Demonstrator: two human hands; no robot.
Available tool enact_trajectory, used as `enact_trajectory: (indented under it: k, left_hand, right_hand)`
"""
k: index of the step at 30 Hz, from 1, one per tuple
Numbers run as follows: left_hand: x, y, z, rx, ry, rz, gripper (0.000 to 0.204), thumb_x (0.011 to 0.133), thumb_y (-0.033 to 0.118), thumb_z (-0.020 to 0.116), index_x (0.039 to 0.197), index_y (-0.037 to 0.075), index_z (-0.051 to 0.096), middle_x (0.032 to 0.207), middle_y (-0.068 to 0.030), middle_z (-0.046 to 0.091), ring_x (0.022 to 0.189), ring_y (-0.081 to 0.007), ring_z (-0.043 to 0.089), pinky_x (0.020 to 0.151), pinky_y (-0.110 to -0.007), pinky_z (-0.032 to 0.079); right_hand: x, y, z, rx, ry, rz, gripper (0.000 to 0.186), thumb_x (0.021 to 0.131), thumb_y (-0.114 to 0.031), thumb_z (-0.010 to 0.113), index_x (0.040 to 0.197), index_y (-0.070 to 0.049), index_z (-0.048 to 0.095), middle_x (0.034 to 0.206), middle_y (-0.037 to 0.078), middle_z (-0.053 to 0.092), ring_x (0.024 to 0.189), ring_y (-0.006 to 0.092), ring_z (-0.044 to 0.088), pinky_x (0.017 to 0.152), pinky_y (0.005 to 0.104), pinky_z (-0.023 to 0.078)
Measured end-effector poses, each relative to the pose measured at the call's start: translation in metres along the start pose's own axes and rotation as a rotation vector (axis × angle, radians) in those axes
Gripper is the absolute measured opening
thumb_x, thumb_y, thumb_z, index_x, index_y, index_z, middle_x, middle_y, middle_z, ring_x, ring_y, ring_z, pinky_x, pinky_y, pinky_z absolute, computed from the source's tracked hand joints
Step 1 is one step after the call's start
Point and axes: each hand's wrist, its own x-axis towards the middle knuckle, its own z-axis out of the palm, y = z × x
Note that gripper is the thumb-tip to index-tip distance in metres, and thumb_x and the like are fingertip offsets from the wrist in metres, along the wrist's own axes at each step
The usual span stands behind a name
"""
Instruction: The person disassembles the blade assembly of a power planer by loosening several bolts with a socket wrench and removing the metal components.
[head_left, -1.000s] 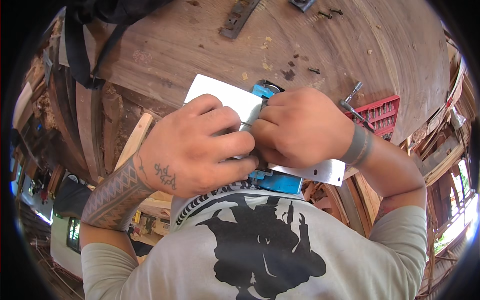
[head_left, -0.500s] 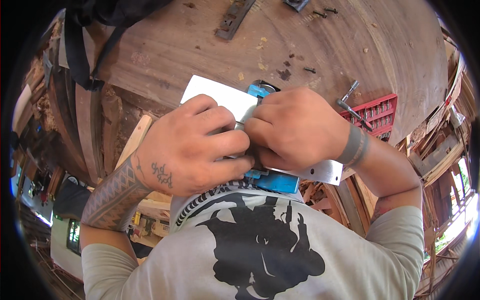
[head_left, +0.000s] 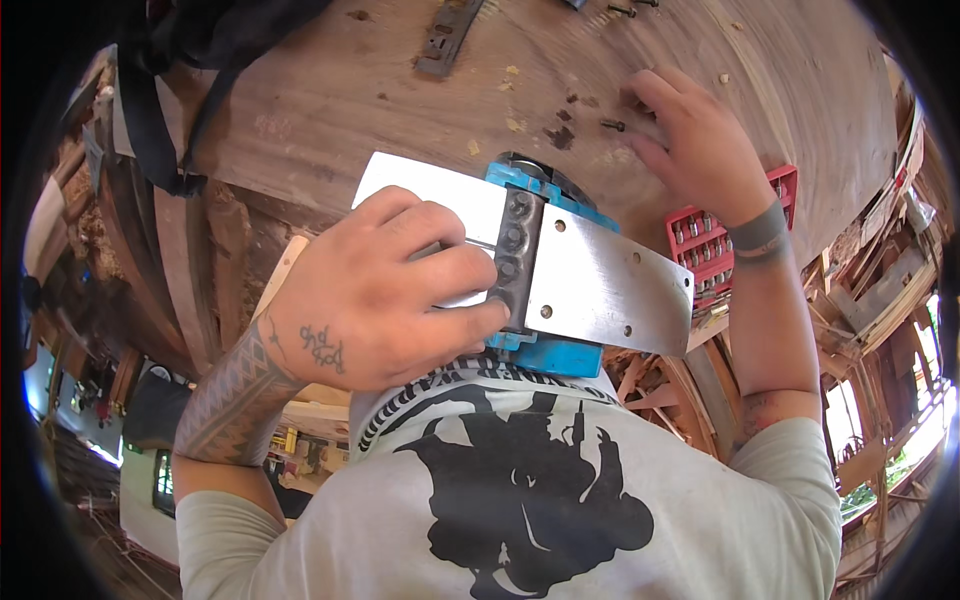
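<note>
A blue planer (head_left: 560,357) sits sole up by the near edge of the wooden table (head_left: 330,110), close in front of the person's grey shirt (head_left: 540,500); what bears its weight underneath is hidden. Its two shiny plates face upward, the left plate (head_left: 440,203) partly under a hand and the right plate (head_left: 610,285) bare, with several small holes in it. Between them runs the dark drum (head_left: 515,240), a row of bolt heads showing along it. The left hand (head_left: 395,290) lies over the left plate, fingers bent and their ends at the drum's edge — whether they pinch something or only press there, I cannot tell, as the thumb is out of sight. The right hand (head_left: 695,145) is well apart from the planer, above the far part of the table, its thumb and forefinger spread with a gap between them and nothing visible inside. A small dark bolt (head_left: 613,125) lies just beside those fingertips — whether they touch it is hard to tell. Below the right wrist is a red case (head_left: 714,267) holding rows of bits, near the outer end of the right plate. Farther back are a slotted metal strip (head_left: 445,38) and a loose bolt (head_left: 621,11) near the top edge of the view. A black bag (head_left: 215,35) with a hanging strap lies at the upper left.
</note>
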Motion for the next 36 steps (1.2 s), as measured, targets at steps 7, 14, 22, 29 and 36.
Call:
enact_trajectory:
  k: [7,14,22,29,36]
  left_hand:
    - [0.015,-0.012,-0.026,-0.209,-0.117,-0.127,0.039,0.08,0.025,0.093,0.117,0.014,0.084,0.114,-0.0069,0.069,0.108,-0.0315,0.066,0.093,-0.047,0.055]
    - [0.056,-0.081,-0.006,-0.026,-0.148,-0.164,0.027,0.09,0.023,0.088,0.112,0.007,0.083,0.114,-0.0097,0.07,0.111,-0.033,0.069,0.098,-0.046,0.056]
    - [0.073,-0.09,0.003,-0.395,-0.287,-0.219,0.02,0.094,0.019,0.087,0.11,0.007,0.087,0.103,-0.0077,0.072,0.102,-0.0273,0.072,0.093,-0.041,0.058]
    - [0.068,-0.099,0.003,-0.489,-0.287,-0.208,0.022,0.094,0.014,0.086,0.115,0.007,0.088,0.103,-0.0054,0.072,0.098,-0.022,0.072,0.087,-0.037,0.057]
    - [0.074,-0.094,0.005,-0.405,-0.301,-0.149,0.02,0.095,0.017,0.087,0.114,0.01,0.089,0.102,-0.0047,0.07,0.096,-0.0221,0.071,0.086,-0.038,0.056]
  right_hand:
    - [-0.002,0.007,0.007,-0.083,0.025,-0.024,0.041,0.093,-0.018,0.077,0.133,-0.009,0.068,0.116,0.015,0.071,0.111,0.0412,0.071,0.095,0.0523,0.058]
    - [0.009,-0.011,0.018,-0.046,0.056,-0.077,0.049,0.091,-0.015,0.08,0.139,-0.015,0.069,0.115,0.012,0.071,0.106,0.0388,0.073,0.09,0.0508,0.06]
    - [0.015,-0.007,0.019,-0.047,0.081,-0.133,0.039,0.095,-0.016,0.079,0.134,-0.018,0.073,0.111,0.01,0.071,0.101,0.0377,0.073,0.083,0.051,0.06]
    - [0.022,-0.011,0.018,-0.037,0.0,-0.176,0.023,0.101,-0.02,0.077,0.123,-0.016,0.076,0.104,0.01,0.071,0.097,0.0379,0.074,0.081,0.051,0.058]
    - [0.02,-0.001,0.021,0.013,0.06,-0.224,0.027,0.096,-0.019,0.081,0.12,-0.011,0.074,0.108,0.01,0.073,0.098,0.0385,0.073,0.081,0.0511,0.058]
